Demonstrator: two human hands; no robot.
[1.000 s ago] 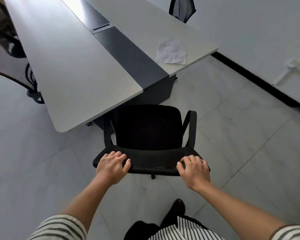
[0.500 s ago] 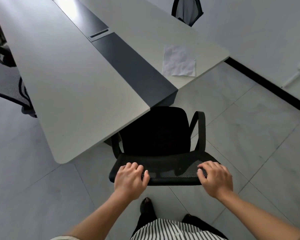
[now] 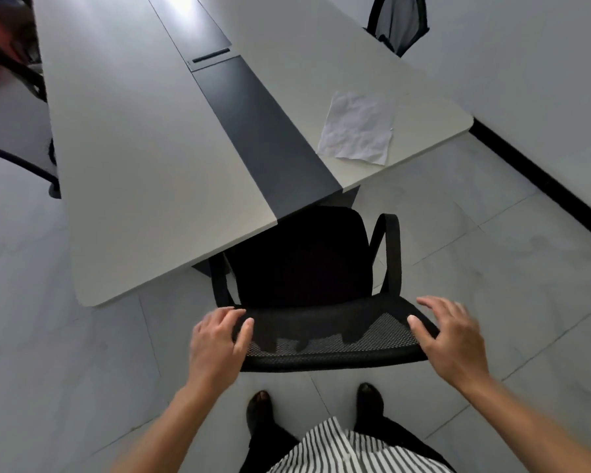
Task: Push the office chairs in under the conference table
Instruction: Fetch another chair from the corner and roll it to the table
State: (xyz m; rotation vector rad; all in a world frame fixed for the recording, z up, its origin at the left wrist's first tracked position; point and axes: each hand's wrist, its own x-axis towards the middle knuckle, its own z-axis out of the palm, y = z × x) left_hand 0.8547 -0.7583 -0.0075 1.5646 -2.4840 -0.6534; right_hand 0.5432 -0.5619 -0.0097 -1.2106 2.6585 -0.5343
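A black office chair (image 3: 328, 346) with a mesh backrest and two armrests stands at the near end of the long white conference table (image 3: 144, 158). The front of its seat lies under the table's edge. My left hand (image 3: 215, 343) rests over the left top corner of the backrest, fingers over the rim and thumb on the mesh. At the right top corner my right hand (image 3: 447, 339) has its fingers spread and lifted, and only the thumb touches the mesh.
A crumpled white sheet of paper (image 3: 355, 128) lies on the table's right half. Another black chair (image 3: 398, 22) stands at the table's far right side and a chair (image 3: 24, 165) at its left. A wall with a black baseboard (image 3: 539, 179) runs along the right.
The chair has rolled forward, and its seat now reaches under the table's end. I stepped after it. My right hand's fingers have lifted and spread off the backrest.
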